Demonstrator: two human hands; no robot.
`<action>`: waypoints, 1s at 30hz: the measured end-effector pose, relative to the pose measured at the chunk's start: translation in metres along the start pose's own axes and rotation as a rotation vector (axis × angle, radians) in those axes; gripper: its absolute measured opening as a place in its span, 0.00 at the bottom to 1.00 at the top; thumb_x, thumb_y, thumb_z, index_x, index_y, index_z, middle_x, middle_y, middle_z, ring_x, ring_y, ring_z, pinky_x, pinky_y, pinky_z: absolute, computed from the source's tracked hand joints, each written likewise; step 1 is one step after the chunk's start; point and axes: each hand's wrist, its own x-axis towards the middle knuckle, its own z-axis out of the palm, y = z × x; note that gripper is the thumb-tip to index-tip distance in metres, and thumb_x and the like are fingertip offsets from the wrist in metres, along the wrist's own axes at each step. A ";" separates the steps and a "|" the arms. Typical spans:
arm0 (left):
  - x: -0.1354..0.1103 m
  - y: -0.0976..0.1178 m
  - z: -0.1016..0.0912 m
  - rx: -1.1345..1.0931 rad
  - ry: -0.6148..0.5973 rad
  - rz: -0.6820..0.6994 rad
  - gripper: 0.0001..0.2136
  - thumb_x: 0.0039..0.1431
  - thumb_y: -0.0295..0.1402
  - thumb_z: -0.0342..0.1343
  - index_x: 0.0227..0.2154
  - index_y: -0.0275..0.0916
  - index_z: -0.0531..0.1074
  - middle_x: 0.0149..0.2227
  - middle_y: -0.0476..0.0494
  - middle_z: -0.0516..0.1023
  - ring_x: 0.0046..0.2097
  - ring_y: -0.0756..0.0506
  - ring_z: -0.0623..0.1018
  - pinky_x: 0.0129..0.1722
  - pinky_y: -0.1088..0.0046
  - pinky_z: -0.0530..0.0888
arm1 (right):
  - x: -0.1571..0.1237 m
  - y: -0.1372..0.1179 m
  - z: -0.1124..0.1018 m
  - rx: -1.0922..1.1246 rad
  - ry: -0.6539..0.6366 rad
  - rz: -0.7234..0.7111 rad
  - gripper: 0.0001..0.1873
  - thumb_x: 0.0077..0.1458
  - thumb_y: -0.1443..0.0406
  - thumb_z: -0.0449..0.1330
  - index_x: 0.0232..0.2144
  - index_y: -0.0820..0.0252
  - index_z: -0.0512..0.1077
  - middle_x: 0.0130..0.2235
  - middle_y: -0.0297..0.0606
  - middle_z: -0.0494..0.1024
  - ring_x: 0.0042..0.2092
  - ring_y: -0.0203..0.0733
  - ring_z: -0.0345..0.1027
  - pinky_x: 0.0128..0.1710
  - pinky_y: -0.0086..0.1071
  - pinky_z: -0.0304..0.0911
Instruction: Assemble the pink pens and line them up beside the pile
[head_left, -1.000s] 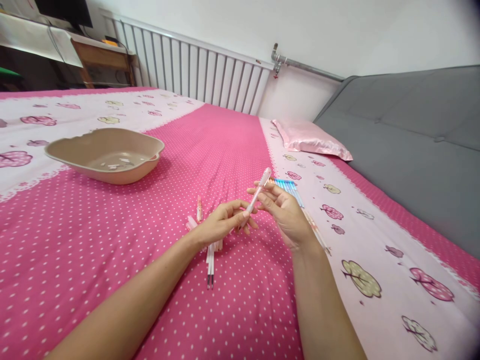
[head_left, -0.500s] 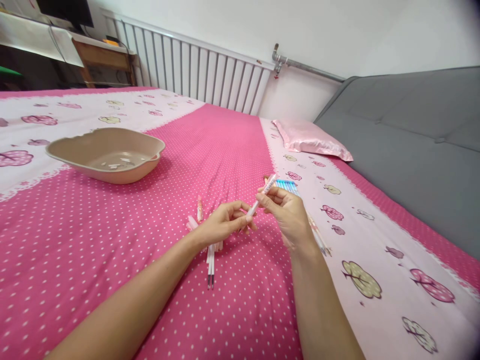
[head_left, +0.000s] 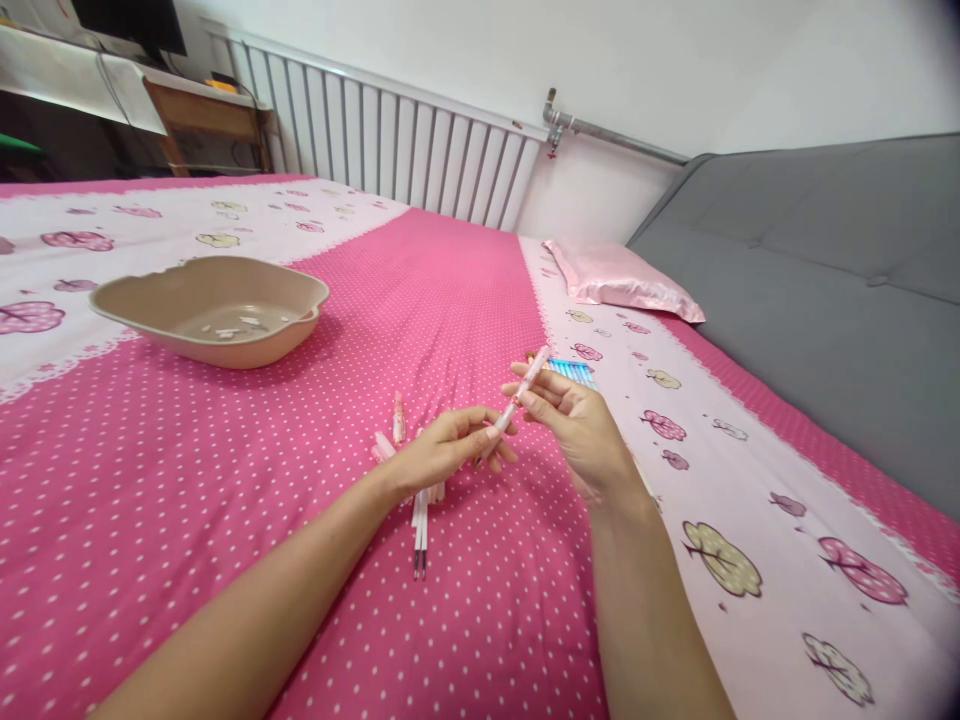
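Both my hands hold one pale pink pen [head_left: 523,389] above the pink dotted bedsheet [head_left: 225,480]. My left hand [head_left: 442,448] pinches its lower end between thumb and fingers. My right hand [head_left: 574,425] grips the upper part, with the pen's top sticking out past the fingers. Under my left hand lie loose white refills [head_left: 420,530] with dark tips and some pink pen parts [head_left: 398,418]. A bunch of blue-capped pens [head_left: 571,371] lies just beyond my right hand.
A beige plastic basin [head_left: 210,310] sits on the bed at the left, with small bits inside. A pink pillow [head_left: 622,280] lies by the grey headboard [head_left: 825,290] on the right. A white radiator [head_left: 390,140] and a wooden desk [head_left: 206,120] stand behind.
The pen has slid lower through my right hand, so less of its top shows. My hands have stayed close together in nearly the same spot.
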 end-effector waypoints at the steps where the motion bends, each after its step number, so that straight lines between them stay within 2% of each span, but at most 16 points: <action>1: 0.000 0.000 0.000 0.000 0.002 0.000 0.13 0.60 0.38 0.49 0.40 0.33 0.68 0.35 0.40 0.76 0.31 0.52 0.71 0.31 0.75 0.67 | 0.000 0.000 0.000 0.000 0.002 0.001 0.17 0.48 0.65 0.62 0.43 0.58 0.72 0.38 0.38 0.79 0.42 0.40 0.71 0.45 0.38 0.64; 12: 0.000 0.003 0.002 -0.017 0.015 -0.012 0.12 0.57 0.39 0.53 0.37 0.33 0.67 0.34 0.41 0.76 0.30 0.52 0.72 0.30 0.75 0.67 | 0.004 0.008 -0.001 0.044 0.045 0.002 0.18 0.39 0.62 0.68 0.35 0.60 0.74 0.32 0.35 0.76 0.35 0.37 0.70 0.41 0.35 0.65; 22: 0.000 -0.001 0.002 -0.061 0.005 -0.053 0.13 0.53 0.39 0.57 0.35 0.34 0.65 0.30 0.43 0.77 0.27 0.53 0.73 0.27 0.76 0.66 | 0.002 0.007 0.004 0.002 0.071 -0.022 0.18 0.35 0.61 0.70 0.29 0.61 0.70 0.24 0.30 0.72 0.27 0.34 0.67 0.33 0.33 0.64; 26: 0.001 -0.002 0.002 -0.066 0.015 -0.061 0.13 0.52 0.38 0.58 0.34 0.34 0.65 0.28 0.44 0.77 0.26 0.53 0.72 0.27 0.77 0.65 | 0.003 0.009 0.006 -0.021 0.094 -0.040 0.18 0.36 0.61 0.69 0.30 0.60 0.69 0.25 0.29 0.70 0.28 0.34 0.66 0.32 0.31 0.62; 30: 0.000 0.000 0.001 -0.071 0.020 -0.060 0.14 0.52 0.38 0.58 0.34 0.34 0.64 0.28 0.43 0.77 0.27 0.53 0.73 0.27 0.77 0.66 | 0.003 0.009 0.008 -0.038 0.082 -0.056 0.17 0.40 0.60 0.68 0.32 0.59 0.69 0.30 0.33 0.73 0.34 0.37 0.68 0.39 0.35 0.63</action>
